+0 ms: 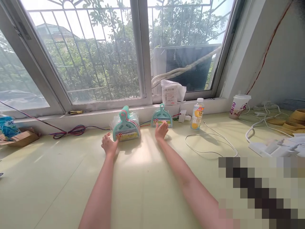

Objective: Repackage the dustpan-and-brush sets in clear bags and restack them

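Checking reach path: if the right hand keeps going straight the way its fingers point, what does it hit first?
The right hand points at the single teal dustpan set, which it seems to touch already. Behind that stands the window ledge. Depth is hard to judge.

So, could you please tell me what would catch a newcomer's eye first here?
Two bare arms stretch across the pale green table toward the window. The left hand touches a wrapped stack of teal dustpan sets; the right hand touches a single teal dustpan set beside a juice bottle.
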### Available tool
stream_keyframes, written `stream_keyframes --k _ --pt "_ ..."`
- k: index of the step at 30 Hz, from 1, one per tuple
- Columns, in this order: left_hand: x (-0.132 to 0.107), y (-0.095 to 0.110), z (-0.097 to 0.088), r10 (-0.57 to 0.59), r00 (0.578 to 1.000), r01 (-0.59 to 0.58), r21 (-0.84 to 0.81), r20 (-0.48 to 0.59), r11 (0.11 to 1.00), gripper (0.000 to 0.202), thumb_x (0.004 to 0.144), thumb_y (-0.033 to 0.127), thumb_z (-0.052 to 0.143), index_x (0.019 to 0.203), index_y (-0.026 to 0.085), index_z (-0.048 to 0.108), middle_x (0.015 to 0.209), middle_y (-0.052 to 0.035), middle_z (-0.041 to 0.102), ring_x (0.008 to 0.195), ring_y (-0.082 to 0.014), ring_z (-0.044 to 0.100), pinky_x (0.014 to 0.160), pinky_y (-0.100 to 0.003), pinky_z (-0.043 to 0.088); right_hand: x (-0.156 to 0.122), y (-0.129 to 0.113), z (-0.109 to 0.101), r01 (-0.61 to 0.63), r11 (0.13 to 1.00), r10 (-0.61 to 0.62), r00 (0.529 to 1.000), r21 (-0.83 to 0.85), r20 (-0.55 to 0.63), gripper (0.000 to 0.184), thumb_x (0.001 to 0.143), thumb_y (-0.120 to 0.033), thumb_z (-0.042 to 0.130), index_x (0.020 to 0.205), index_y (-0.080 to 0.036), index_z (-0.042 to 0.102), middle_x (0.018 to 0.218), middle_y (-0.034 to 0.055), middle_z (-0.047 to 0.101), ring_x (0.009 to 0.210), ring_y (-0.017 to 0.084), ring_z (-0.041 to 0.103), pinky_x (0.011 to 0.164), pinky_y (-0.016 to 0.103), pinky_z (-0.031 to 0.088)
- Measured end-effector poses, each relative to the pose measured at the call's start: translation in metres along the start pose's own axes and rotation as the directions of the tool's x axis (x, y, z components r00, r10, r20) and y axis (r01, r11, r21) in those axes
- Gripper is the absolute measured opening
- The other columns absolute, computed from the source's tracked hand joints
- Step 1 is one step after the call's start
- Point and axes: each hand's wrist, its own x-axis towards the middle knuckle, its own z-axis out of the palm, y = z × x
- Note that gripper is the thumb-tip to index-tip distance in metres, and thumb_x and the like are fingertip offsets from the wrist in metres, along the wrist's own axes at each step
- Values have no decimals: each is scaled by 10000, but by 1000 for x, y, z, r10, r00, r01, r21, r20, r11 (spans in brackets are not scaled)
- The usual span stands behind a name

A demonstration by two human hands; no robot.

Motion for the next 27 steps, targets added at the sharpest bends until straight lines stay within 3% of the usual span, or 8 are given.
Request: stream_keyframes --k 2,4,7,11,16,21,24,27 --pt "-5 6 -5 34 993 -34 -5 -109 999 688 780 484 631 1339 195 352 1309 -175 489 1181 -323 498 966 -498 374 28 29 -8 -172 985 170 982 -21 -87 418 880 -365 462 1217 -117 458 1324 270 471 1268 365 415 925 512 402" --pt "-9 11 -10 71 978 -76 -19 -197 997 659 832 513 554 1363 200 321 1346 -182 449 1208 -319 476 987 -496 352 51 52 -13 -308 950 305 950 -44 -67 539 831 -345 539 1273 -58 423 1315 326 469 1260 390 438 936 523 399" --pt "-13 16 -15 133 954 -142 -16 -268 990 534 893 485 453 1342 214 351 1374 -161 432 1261 -308 433 1010 -473 330 72 69 -13 -296 953 303 946 -73 116 606 779 -277 615 1304 -47 418 1249 326 544 1200 382 522 953 496 398" --pt "-12 17 -13 216 920 -232 -12 -326 973 479 905 446 431 1314 199 396 1368 -161 440 1270 -317 415 1009 -478 322 81 68 -11 -340 919 386 876 -199 287 486 784 -231 629 1233 -99 501 1159 254 638 1123 333 602 930 435 423" --pt "-8 14 -11 248 906 -276 -34 -343 960 464 905 415 423 1308 185 417 1343 -174 450 1253 -324 424 995 -487 328 62 63 -26 -343 938 342 876 -58 340 317 802 -228 620 1112 -183 574 1148 125 677 1095 241 616 883 310 449" --pt "-13 14 -14 353 892 -369 -5 -282 929 455 893 400 442 1285 171 440 1350 -196 437 1242 -341 429 1003 -524 307 22 51 -63 -369 929 334 877 37 346 332 761 -165 632 1086 -198 572 1105 94 685 1032 227 627 852 303 453" --pt "-27 27 -13 438 882 -450 -34 -175 892 445 875 411 480 1246 167 476 1375 -203 427 1252 -355 424 1025 -547 278 -2 41 -88 -364 929 316 870 61 379 323 741 -137 642 1047 -219 578 1049 65 692 949 201 647 815 291 460" --pt "-44 54 -10 422 899 -438 -193 -117 878 594 802 486 590 1279 160 458 1422 -207 394 1302 -360 388 1063 -545 268 -21 34 -112 -362 927 276 840 103 467 353 712 -111 664 1031 -242 586 976 20 702 835 167 659 776 277 472"
